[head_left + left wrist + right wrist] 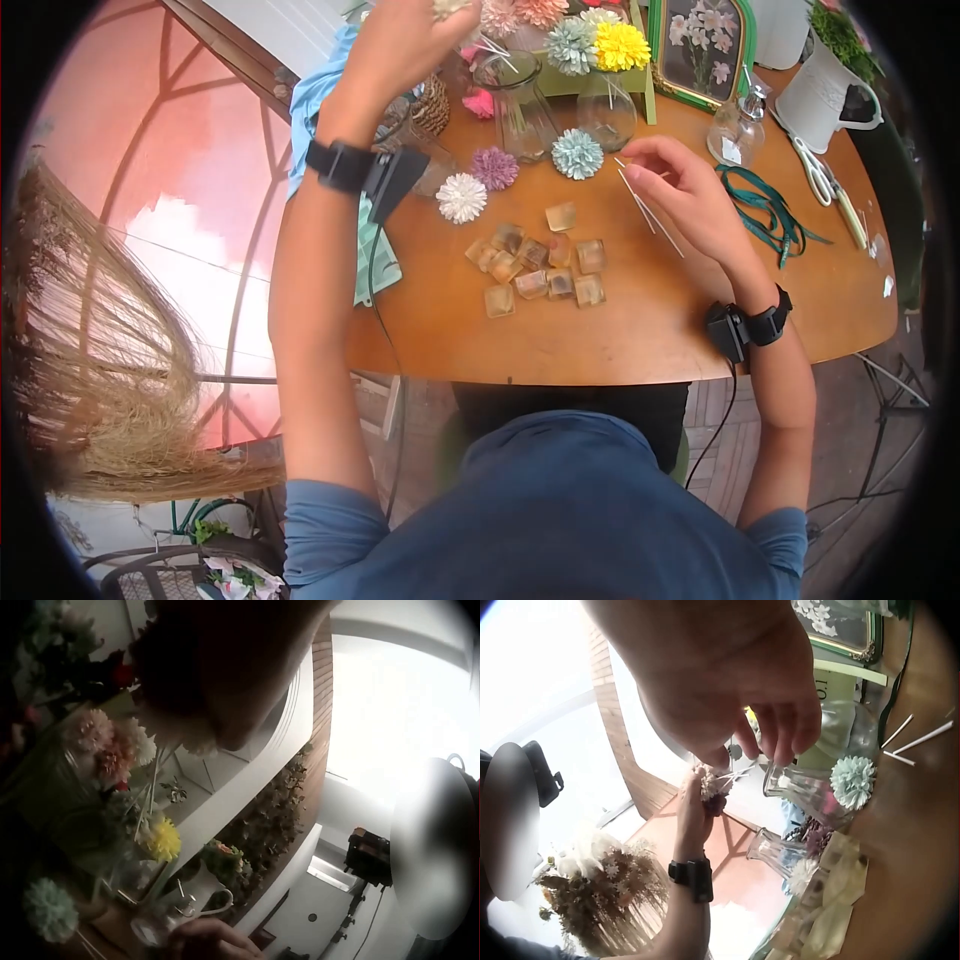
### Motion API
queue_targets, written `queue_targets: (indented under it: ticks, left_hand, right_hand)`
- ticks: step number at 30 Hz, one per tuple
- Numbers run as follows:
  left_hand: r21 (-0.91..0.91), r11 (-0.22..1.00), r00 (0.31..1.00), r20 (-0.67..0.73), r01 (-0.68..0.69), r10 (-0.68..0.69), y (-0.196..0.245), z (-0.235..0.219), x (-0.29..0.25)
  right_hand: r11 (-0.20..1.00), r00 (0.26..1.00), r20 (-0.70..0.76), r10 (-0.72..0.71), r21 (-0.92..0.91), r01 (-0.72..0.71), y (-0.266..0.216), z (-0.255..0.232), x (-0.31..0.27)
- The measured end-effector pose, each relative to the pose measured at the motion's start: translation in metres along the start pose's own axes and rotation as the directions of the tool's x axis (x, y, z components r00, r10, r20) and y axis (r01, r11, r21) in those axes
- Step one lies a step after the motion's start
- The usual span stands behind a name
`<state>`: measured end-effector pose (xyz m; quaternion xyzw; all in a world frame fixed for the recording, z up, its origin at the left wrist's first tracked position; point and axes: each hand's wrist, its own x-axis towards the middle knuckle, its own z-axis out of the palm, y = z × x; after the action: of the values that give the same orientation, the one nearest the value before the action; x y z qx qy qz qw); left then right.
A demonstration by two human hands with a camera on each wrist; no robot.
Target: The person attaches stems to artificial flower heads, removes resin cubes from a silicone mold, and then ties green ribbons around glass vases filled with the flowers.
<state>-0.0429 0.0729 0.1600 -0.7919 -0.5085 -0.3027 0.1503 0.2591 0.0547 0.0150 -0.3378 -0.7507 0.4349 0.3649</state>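
Observation:
My left hand (pixel 425 25) is raised over the back of the wooden table (pixel 640 330) and pinches a pale flower head (pixel 450 7) with thin white stems. The right wrist view shows that flower (pixel 707 784) held up in the left hand (pixel 694 806). Two glass vases (pixel 520 105) stand just below it. My right hand (pixel 672 180) hovers over the table's right half, fingers curled round a few thin white sticks (pixel 650 215). Close by lies a pale green flower head (pixel 578 154). In the left wrist view the hand is a dark shape, with white stems (pixel 152 787) hanging below.
Several translucent cubes (pixel 535 265) lie mid-table, with a white flower head (pixel 461 197) and a purple one (pixel 495 168) behind them. A yellow flower (pixel 622 45), framed picture (pixel 705 45), white pitcher (pixel 825 90), scissors (pixel 820 175) and green ribbon (pixel 765 210) stand at the back right.

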Motion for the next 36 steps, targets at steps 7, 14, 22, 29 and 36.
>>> queue_targets:
  ticks: [7, 14, 22, 29, 36]
  left_hand:
    - [0.2, 0.978, 0.954, 0.298, -0.067, 0.004, -0.009, 0.059, 0.001]
    - [0.155, 0.947, 0.935, -0.177, -0.281, 0.306, 0.027, 0.038, -0.012]
    - [-0.137, 0.984, 0.913, 0.376, -0.116, 0.16, 0.071, 0.076, -0.07]
    - [-0.002, 0.999, 0.835, 0.548, -0.052, 0.045, 0.064, 0.134, -0.082]
    - [-0.034, 0.999, 0.77, 0.638, 0.013, 0.012, 0.056, 0.135, -0.085]
  right_hand:
    - [0.81, 0.993, 0.015, 0.114, -0.581, -0.084, 0.019, -0.015, 0.004]
    - [0.663, 0.993, 0.099, 0.071, -0.748, 0.027, 0.028, -0.008, 0.003]
    - [0.489, 0.987, 0.146, 0.074, -0.867, 0.091, 0.021, 0.001, -0.007]
    - [0.639, 0.941, 0.253, 0.224, -0.767, 0.054, 0.008, -0.011, -0.002]
    - [0.944, 0.986, 0.101, 0.134, -0.316, -0.096, 0.0, -0.02, 0.007]
